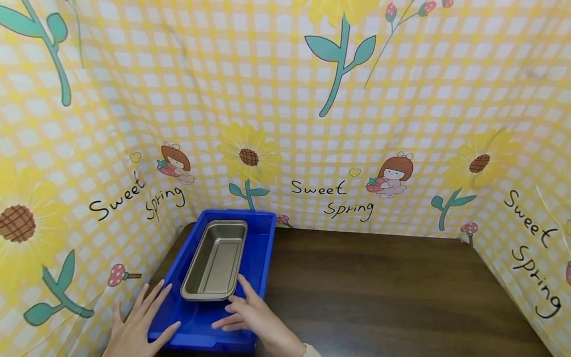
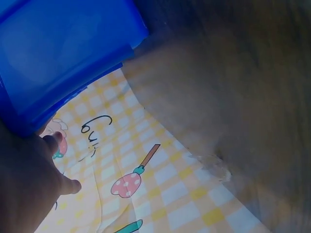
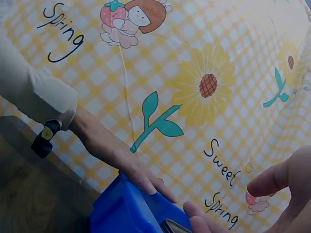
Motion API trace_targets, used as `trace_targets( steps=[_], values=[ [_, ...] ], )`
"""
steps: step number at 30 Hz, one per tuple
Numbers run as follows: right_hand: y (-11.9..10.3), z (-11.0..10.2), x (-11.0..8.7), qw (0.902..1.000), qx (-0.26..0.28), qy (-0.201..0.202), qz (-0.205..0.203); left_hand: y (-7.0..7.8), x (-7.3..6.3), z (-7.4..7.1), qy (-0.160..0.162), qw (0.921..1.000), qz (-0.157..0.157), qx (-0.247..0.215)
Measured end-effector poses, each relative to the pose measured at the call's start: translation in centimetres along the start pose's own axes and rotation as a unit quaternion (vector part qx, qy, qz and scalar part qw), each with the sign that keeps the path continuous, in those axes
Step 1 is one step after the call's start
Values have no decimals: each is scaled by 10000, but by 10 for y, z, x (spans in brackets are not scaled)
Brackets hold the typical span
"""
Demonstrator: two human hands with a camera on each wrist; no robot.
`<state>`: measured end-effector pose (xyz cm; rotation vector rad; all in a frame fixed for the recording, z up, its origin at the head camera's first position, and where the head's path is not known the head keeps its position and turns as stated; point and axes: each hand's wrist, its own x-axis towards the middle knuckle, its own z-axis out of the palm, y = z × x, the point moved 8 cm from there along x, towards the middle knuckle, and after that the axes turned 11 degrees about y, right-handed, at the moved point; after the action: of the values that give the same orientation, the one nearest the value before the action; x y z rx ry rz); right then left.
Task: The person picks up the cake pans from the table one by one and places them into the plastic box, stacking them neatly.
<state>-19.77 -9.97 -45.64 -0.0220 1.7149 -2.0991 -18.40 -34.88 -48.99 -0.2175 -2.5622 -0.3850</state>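
Note:
A gold-brown metal loaf pan (image 1: 223,265) lies inside a blue plastic bin (image 1: 265,277), its rim showing a double line. My left hand (image 1: 138,325) lies with spread fingers at the bin's left rim, near the front corner; the bin also fills the upper left of the left wrist view. Over the bin's near right part is my right hand (image 1: 258,317), its fingertips at the pan's near right corner. Whether they touch it I cannot tell. The right wrist view shows that hand's thumb and fingers apart, with a corner of the pan (image 3: 175,226) below.
A dark wooden table (image 1: 379,287) extends to the right of the bin. Yellow-checked cloth (image 1: 312,148) printed with sunflowers hangs at the back and on both sides, close to the bin's left side.

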Motion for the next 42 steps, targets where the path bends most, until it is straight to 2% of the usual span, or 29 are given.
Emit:
trace_targets(
  steps=[8,13,17,21,26,29,36,42],
  values=[
    [-8,-26,-8,9990,-101,8,-431,-4,3,1,-357,9983,-272,-372],
    [-17,-54,-14,9961,-312,83,-816,-3,9,-2,-471,9974,-314,-446],
    [-23,-78,-17,9929,-519,239,-1047,4,14,-7,-492,9977,-284,-357],
    [-28,-102,-19,9875,-756,444,-1313,23,21,-15,-317,9983,-92,-473],
    [-31,-132,-23,9795,-1143,791,-1455,63,37,-26,170,9967,432,-669],
    [-31,-146,-26,9761,-1281,918,-1496,80,45,-29,137,9956,536,-760],
    [-37,-176,-34,9658,-1520,1204,-1720,102,62,-34,-2,9931,517,-1051],
    [-41,-204,-39,9530,-1787,1720,-1737,125,77,-28,-227,9911,506,-1212]
  ],
)
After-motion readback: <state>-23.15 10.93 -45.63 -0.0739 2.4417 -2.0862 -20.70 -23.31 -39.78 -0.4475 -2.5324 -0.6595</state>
